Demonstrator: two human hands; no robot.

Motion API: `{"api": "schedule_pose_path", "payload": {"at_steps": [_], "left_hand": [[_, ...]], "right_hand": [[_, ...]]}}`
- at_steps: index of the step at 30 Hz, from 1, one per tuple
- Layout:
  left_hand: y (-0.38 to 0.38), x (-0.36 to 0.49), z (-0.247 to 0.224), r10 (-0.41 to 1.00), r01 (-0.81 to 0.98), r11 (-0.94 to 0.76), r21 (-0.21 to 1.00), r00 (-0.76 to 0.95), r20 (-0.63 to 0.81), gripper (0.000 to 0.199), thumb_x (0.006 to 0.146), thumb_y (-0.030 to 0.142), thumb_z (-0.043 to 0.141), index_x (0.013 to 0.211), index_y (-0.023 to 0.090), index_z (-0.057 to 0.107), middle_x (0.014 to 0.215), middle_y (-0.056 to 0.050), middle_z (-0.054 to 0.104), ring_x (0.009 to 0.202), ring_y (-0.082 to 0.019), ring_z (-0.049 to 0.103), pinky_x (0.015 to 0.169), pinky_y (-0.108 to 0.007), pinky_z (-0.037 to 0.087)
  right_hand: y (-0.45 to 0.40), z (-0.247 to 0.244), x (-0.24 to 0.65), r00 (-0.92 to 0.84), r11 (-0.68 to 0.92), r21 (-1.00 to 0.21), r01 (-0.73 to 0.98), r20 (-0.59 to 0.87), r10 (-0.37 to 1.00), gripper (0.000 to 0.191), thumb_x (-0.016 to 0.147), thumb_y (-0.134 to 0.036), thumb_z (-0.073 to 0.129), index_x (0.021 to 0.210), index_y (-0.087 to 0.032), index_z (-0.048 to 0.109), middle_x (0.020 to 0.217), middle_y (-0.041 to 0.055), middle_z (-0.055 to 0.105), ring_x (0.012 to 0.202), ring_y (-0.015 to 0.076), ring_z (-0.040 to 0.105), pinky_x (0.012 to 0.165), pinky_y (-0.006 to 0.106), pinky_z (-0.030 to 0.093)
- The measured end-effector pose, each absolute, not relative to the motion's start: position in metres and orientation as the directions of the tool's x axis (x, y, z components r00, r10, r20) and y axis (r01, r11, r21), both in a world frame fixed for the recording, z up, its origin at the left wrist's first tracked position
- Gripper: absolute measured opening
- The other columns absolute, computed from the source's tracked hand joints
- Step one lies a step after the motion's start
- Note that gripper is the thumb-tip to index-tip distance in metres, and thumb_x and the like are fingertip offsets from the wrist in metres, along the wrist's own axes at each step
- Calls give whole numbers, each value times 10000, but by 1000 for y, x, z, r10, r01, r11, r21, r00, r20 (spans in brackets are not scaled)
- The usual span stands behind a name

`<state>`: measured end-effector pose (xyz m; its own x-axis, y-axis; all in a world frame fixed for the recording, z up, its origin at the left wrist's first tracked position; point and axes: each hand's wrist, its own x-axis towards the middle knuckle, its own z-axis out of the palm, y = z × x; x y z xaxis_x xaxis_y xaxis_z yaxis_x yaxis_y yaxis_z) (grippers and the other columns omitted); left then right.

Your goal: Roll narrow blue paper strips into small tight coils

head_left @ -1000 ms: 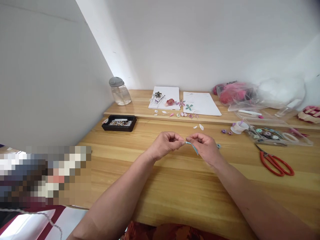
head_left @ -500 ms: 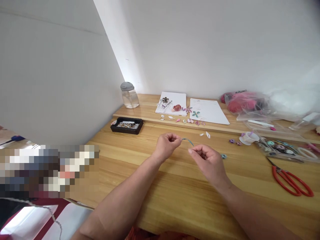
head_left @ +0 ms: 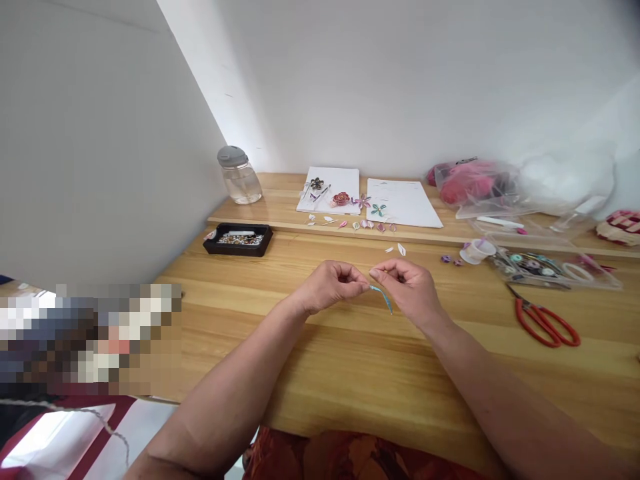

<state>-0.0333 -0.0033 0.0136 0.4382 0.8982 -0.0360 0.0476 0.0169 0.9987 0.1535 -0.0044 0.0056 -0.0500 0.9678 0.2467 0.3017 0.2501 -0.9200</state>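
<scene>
My left hand [head_left: 340, 288] is closed in a pinch on a thin blue strand [head_left: 383, 298], holding it at its upper end. The strand curves down to the right, and its lower end hangs free above the table. Close beside those fingertips, my right hand [head_left: 407, 285] is pinched too, with thumb and forefinger together. Whatever lies between the right fingertips is too fine to make out. Both hands are over the middle of the wooden table [head_left: 350, 373].
Red-handled scissors [head_left: 545, 321] lie at right, near a clear box of spools [head_left: 535, 263] and a white cup [head_left: 477, 251]. A black bead tray [head_left: 237, 239] stands at left. Behind it are a water bottle [head_left: 240, 177], white sheets [head_left: 403, 202] and small petals [head_left: 367, 224].
The strand arched between both hands before; now it hangs down from the left fingertips. My hands have drawn together. The small teal spool behind my right hand is now hidden. The view has shifted.
</scene>
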Motion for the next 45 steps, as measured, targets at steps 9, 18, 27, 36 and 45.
{"api": "schedule_pose_path", "payload": {"at_steps": [9, 18, 27, 36, 45], "left_hand": [[7, -30, 12, 992, -173, 21, 985, 124, 1, 345, 645, 430, 769, 703, 132, 606, 599, 27, 535, 510, -50, 409, 524, -214, 331], [12, -32, 6, 997, 38, -65, 997, -41, 67, 310, 667, 431, 720, 688, 137, 623, 604, 15, 550, 526, -75, 425, 513, -224, 330], [5, -33, 4, 961, 209, -74, 975, 275, 14, 294, 683, 419, 701, 715, 129, 672, 611, 7, 556, 547, -81, 426, 516, -219, 300], [0, -33, 8, 909, 49, 25, 999, 415, -43, 305, 683, 425, 734, 750, 134, 670, 617, 18, 554, 539, -68, 428, 525, -222, 300], [10, -30, 10, 993, -193, 35, 981, 116, -12, 347, 642, 425, 768, 708, 124, 608, 578, 26, 541, 502, -52, 414, 523, -216, 327]], "right_hand": [[-12, -4, 140, -145, -170, -979, -116, -153, 978, 355, 659, -463, 787, 687, -173, 583, 606, -43, 480, 422, 41, 302, 379, 213, 212], [-24, -2, 131, 1, 123, -979, 161, 125, 992, 259, 751, -440, 712, 718, -191, 648, 586, -20, 522, 495, 98, 396, 461, 244, 324], [-15, 8, 151, -29, 419, -762, 493, 468, 883, 200, 819, -391, 644, 816, -204, 717, 532, -42, 428, 505, 108, 352, 518, 260, 325], [-1, -3, 154, -23, 253, -909, 330, 260, 965, 240, 752, -422, 704, 763, -182, 705, 544, -40, 484, 505, 93, 350, 492, 251, 273], [-12, -10, 138, -137, -159, -979, -129, -141, 980, 330, 666, -434, 796, 709, -177, 593, 562, -71, 456, 402, 43, 323, 393, 211, 210]]}}
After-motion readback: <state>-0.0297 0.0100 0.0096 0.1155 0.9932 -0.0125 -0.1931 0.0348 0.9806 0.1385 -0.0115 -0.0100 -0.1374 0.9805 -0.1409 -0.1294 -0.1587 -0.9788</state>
